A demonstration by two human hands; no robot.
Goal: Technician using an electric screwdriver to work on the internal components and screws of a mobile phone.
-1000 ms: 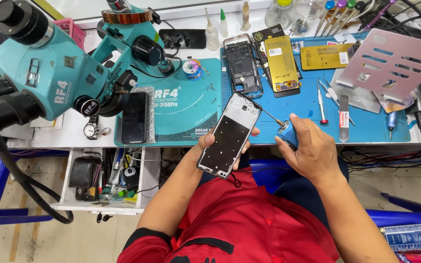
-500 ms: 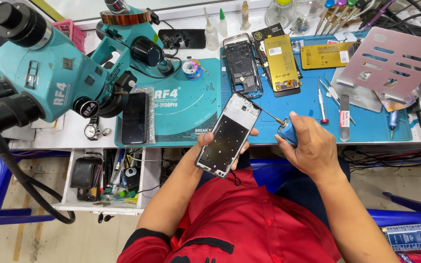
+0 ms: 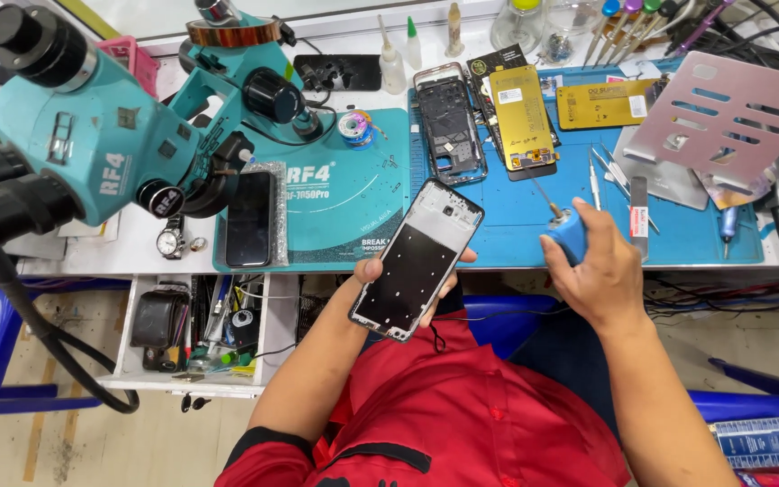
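My left hand point(image 3: 379, 275) grips a phone frame point(image 3: 417, 259) with a black inner plate and white edge, tilted up over the bench's front edge. My right hand point(image 3: 599, 267) is closed around a blue-handled screwdriver point(image 3: 566, 231); its thin shaft points up and left across the blue work mat point(image 3: 516, 212), apart from the phone frame. Another stripped phone chassis point(image 3: 448, 122) and a gold-coloured phone panel point(image 3: 520, 117) lie on the mat behind.
A teal microscope point(image 3: 128, 117) stands at left over a teal mat point(image 3: 344, 194), with a dark phone point(image 3: 251, 218) beneath it. Tweezers point(image 3: 599, 171), a perforated metal plate point(image 3: 723, 113), bottles and a wristwatch point(image 3: 169, 242) are around. An open drawer point(image 3: 196, 329) of tools hangs below.
My right hand with the screwdriver has drifted slightly right, away from the phone frame. The phone frame stays held in about the same place.
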